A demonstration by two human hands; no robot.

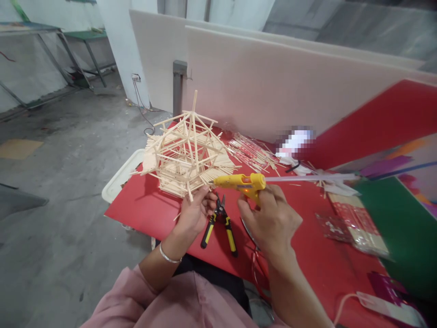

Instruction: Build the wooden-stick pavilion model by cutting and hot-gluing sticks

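Note:
My right hand (273, 214) is wrapped round the handle of a yellow hot glue gun (239, 181), with a long clear glue stick (314, 177) in its back end. The gun's nozzle points left, close to the fingertips of my left hand (196, 209). My left fingers are pinched on what looks like a thin wooden stick, mostly hidden by the hand. Just behind that hand stands a pavilion-like model (191, 152) of pale wooden sticks with a pointed roof frame. Between my hands, black-and-yellow pliers or wire cutters (221, 223) lie spread on the red board (143, 207).
Loose sticks and plastic packs (252, 152) lie behind the model. At right are packed sticks (358, 223), a green board (403, 223) and a white power strip (389, 310). Large white panels (273, 82) stand along the back. A red cord (257, 269) hangs at the front edge.

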